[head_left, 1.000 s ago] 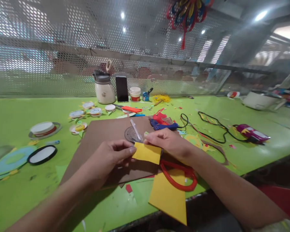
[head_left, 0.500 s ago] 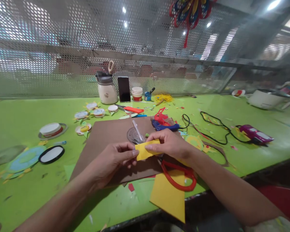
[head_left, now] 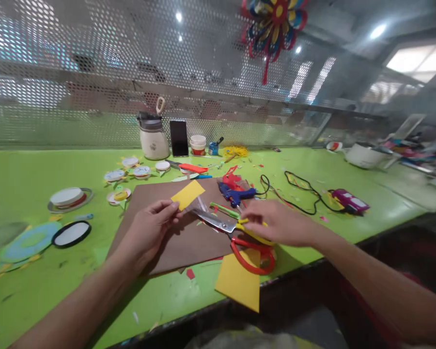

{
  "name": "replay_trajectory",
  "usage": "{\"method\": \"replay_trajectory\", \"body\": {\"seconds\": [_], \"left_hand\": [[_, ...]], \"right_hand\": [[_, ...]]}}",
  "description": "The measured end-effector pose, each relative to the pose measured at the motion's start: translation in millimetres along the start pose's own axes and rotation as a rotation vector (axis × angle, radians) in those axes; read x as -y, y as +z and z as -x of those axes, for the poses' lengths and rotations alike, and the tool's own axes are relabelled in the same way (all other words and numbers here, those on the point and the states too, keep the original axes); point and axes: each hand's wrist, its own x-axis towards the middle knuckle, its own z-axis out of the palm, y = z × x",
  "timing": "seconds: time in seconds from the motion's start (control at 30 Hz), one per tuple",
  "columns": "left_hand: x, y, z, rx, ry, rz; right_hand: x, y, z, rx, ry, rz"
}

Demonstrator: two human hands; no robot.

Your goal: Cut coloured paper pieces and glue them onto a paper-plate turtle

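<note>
**Yellow paper in one hand, scissors under the other**

At a cluttered green table, we pinch a small folded piece of yellow paper between the thumb and fingertips of our left hand, lifting it just above a brown cardboard sheet. The fingers are closed on the paper's lower left corner and the rest of the piece sticks up and to the right. Our right hand lies low over the handle end of a pair of red-handled scissors, fingers loosely curled and touching a yellow strip there; we cannot tell whether it has a firm grip. The scissors' blades point left across the cardboard, towards the left hand. A larger yellow sheet lies under the red handles and hangs over the table's near edge. Just beyond the scissors rests a blue glue gun, its black cord trailing right. A cream jug and a dark phone stand against the perforated screen at the back.
</note>
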Motion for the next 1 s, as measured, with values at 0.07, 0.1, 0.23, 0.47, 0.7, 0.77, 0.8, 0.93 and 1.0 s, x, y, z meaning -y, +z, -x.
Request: {"method": "replay_trajectory", "body": {"seconds": [0.07, 0.1, 0.23, 0.47, 0.7, 0.77, 0.8, 0.93, 1.0], "left_hand": [[-1, -0.1, 0, -0.015, 0.034, 0.04], [-2, 0.2, 2, -0.019, 0.051, 0.062], [-6, 1.3, 7, -0.031, 0.096, 0.149], [-18, -5.0, 6, -0.081, 0.121, 0.252], [-38, -0.6, 16, -0.201, 0.182, 0.362], [-38, 5.3, 23, -0.219, 0.169, 0.382], [-38, 8.5, 26, -0.222, 0.159, 0.392], [-35, 18.2, 37, -0.179, 0.144, 0.419], [-35, 20.2, 39, -0.14, 0.144, 0.398]], "right_hand": [[-2, 8, 19, 0.076, -0.034, 0.246], [-3, 14, 25, 0.097, -0.044, 0.3], [-7, 36, 24, 0.154, -0.016, 0.375], [-14, 35, 5, 0.159, 0.145, 0.214], [-4, 44, 0, 0.009, 0.144, -0.459], [4, 52, -4, -0.009, 0.147, -0.619], [8, 55, -6, -0.014, 0.144, -0.664], [18, 55, -11, -0.048, 0.078, -0.578], [21, 51, -13, -0.098, 0.012, -0.438]]}}
